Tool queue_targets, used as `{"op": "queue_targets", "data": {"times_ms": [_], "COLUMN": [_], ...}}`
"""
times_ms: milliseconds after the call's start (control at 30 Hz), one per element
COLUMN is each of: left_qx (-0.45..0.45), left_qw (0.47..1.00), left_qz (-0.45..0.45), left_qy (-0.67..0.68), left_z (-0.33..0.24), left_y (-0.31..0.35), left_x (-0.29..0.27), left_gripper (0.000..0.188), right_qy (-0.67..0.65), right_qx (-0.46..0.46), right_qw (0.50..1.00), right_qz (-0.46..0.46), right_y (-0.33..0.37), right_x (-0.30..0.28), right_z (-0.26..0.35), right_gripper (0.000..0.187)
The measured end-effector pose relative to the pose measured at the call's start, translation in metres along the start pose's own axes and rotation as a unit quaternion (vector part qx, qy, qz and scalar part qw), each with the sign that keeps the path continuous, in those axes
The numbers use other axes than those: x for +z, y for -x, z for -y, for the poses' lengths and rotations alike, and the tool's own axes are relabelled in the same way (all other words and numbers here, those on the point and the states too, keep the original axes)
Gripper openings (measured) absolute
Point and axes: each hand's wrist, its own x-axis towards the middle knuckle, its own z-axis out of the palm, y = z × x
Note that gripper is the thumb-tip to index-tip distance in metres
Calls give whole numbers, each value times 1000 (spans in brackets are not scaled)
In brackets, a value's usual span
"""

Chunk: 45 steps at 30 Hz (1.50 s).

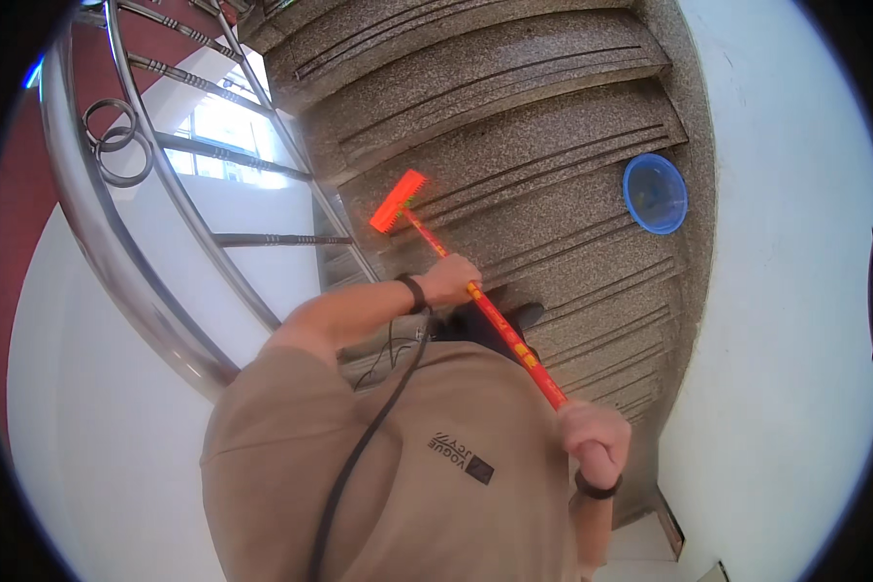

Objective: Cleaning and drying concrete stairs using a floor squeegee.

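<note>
A long-handled floor brush [493,316] with a red and yellow pole runs slantwise across the front of my body. Its orange-red head [398,202] is down on a speckled stone stair tread, toward the railing side. My left hand [451,279] is wrapped round the pole, about midway along what shows. Near my right side, my right hand [594,441] is closed round the upper end of the same pole. Both hands grip only this brush. My feet are partly hidden below the pole.
Curved stone stairs [514,107] with dark grooved strips spread ahead. A blue bucket [680,196] stands on a step by the white wall [786,291] at right. A shiny metal railing [97,233] curves along the left. A black cable [367,441] hangs over my shirt.
</note>
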Motion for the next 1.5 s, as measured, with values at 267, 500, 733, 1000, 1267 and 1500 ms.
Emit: {"op": "queue_targets", "data": {"times_ms": [267,500,733,1000,1267,1500], "left_qx": [-36,-46,-78,-83,-108,-94], "left_qw": [997,999,996,994,991,990], "left_qz": [68,21,-46,-65,-74,-104], "left_qy": [-32,0,10,7,24,-21], "left_z": [-21,-61,-13,-38,-31,18], "left_y": [-10,-34,7,-16,-8,39], "left_x": [3,38,13,21,26,-8], "left_gripper": [19,16,5,9,11,10], "right_qy": [-20,-29,-47,-57,-53,-46], "right_qx": [-18,-6,-6,-19,-15,15], "right_qw": [998,998,999,998,998,998], "right_qz": [-49,-50,-17,-30,-16,26], "right_y": [5,7,-21,-20,-34,-50], "right_x": [-11,-38,-11,-28,-24,13], "right_z": [7,43,-1,20,17,-21], "right_gripper": [10,13,11,14,12,11]}}
